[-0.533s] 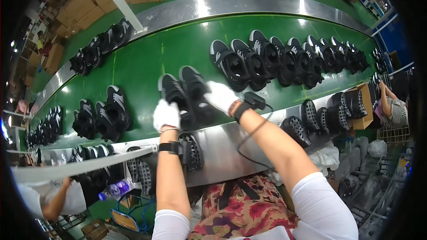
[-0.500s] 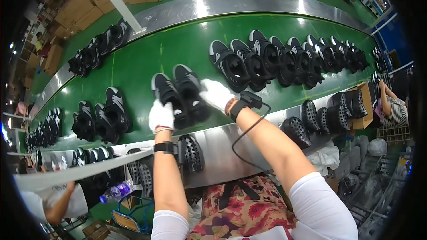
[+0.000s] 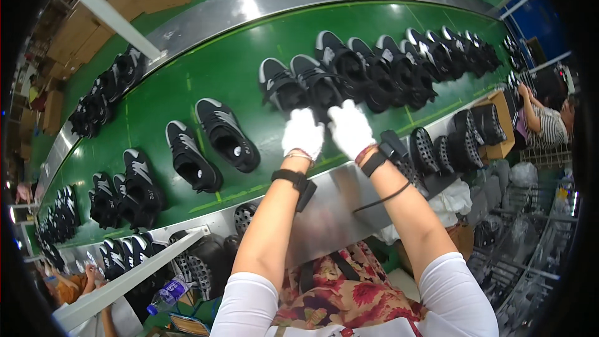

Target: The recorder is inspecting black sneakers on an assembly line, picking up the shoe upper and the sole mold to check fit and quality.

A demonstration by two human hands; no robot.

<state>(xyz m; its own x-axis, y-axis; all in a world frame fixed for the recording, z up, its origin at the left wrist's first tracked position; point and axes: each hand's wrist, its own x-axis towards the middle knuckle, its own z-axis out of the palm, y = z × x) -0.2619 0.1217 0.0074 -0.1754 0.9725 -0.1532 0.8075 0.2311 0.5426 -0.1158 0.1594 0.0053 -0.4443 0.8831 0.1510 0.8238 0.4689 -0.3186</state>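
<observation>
Nearest, the left hand (image 3: 302, 132) and right hand (image 3: 350, 128), both in white cotton gloves, now hover side by side with fingers loosely curled, holding nothing. Half a second earlier they gripped a pair of black sneakers with white heels (image 3: 212, 143); that pair now lies released on the green conveyor belt (image 3: 243, 93), left of the hands. Another black sneaker pair (image 3: 299, 84) sits just beyond the fingertips. At far right, an open cardboard box (image 3: 499, 128) holds dark sneakers.

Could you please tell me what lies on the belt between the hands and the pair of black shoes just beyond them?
Nothing: in the head view, the gloved hands sit directly before the pair of black shoes, with only bare green belt showing.
</observation>
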